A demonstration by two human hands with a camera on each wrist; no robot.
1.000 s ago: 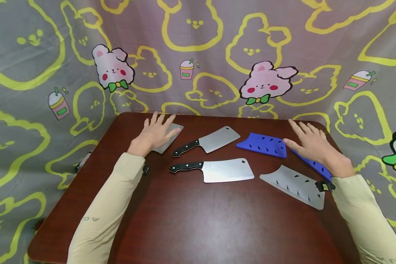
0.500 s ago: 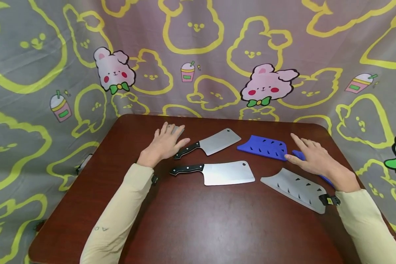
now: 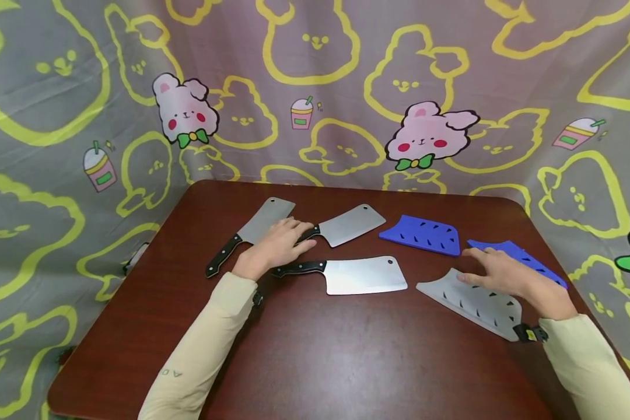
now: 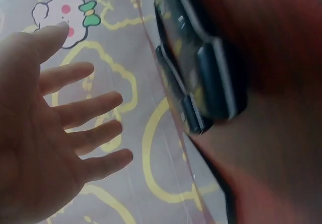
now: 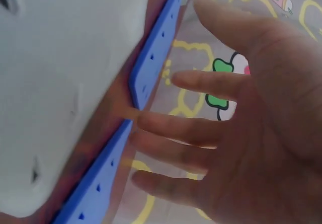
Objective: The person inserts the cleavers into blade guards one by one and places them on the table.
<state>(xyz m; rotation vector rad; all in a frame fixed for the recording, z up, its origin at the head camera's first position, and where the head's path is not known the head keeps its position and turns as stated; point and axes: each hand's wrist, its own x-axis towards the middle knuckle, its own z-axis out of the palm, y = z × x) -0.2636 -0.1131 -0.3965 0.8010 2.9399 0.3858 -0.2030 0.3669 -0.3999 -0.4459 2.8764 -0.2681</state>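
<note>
My left hand [image 3: 278, 245] hovers with relaxed, spread fingers above the black handles of two cleavers. The nearest cleaver [image 3: 366, 275] lies level across the table; behind it another cleaver [image 3: 349, 226] slants up to the right. A third cleaver [image 3: 266, 219] lies left of the hand, its handle toward me. On the right, my right hand [image 3: 509, 277] is over a grey slotted blade sheath [image 3: 469, 300], fingers extended and apart in the right wrist view. A blue sheath [image 3: 422, 235] lies behind it, and a second blue sheath [image 3: 530, 262] is partly covered by that hand. Neither hand holds anything.
Everything lies on a dark reddish-brown table [image 3: 346, 361] with rounded corners. A grey-pink curtain [image 3: 341, 76] printed with cartoon bunnies hangs right along the table's back and sides.
My left hand has moved right and toward me, off the left cleaver, uncovering its blade and handle. My right hand has come lower and nearer, over the grey sheath.
</note>
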